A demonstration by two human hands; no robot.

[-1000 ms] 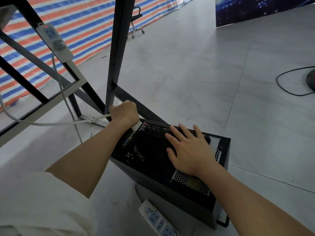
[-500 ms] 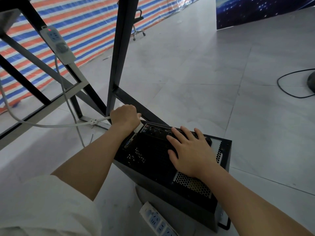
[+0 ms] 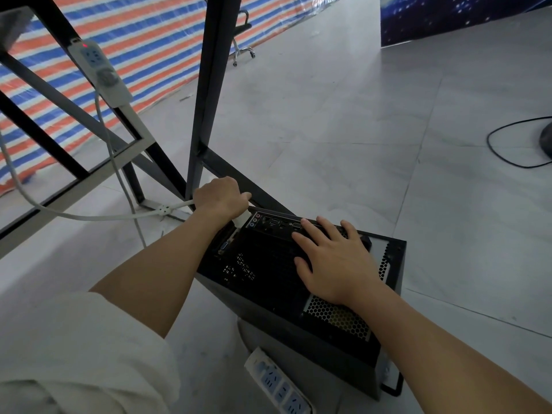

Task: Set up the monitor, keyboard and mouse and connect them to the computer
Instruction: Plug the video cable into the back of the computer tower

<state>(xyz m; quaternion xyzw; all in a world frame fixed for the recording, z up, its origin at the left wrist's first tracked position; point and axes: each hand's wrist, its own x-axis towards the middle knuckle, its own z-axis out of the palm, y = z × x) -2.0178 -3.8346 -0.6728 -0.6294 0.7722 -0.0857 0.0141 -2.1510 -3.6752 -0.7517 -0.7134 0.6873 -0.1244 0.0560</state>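
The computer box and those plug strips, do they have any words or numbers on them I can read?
None can be read.
Computer: pale marks on its back panel, too small and blurred.
Hanging power strip: a red light, no readable text.
Floor power strip: only blue sockets show.
White plug in the left hand: no print visible.

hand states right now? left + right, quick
Left hand: closed, gripping the white plug at the computer case's rear panel.
Right hand: open, fingers spread flat on the case, holding nothing.
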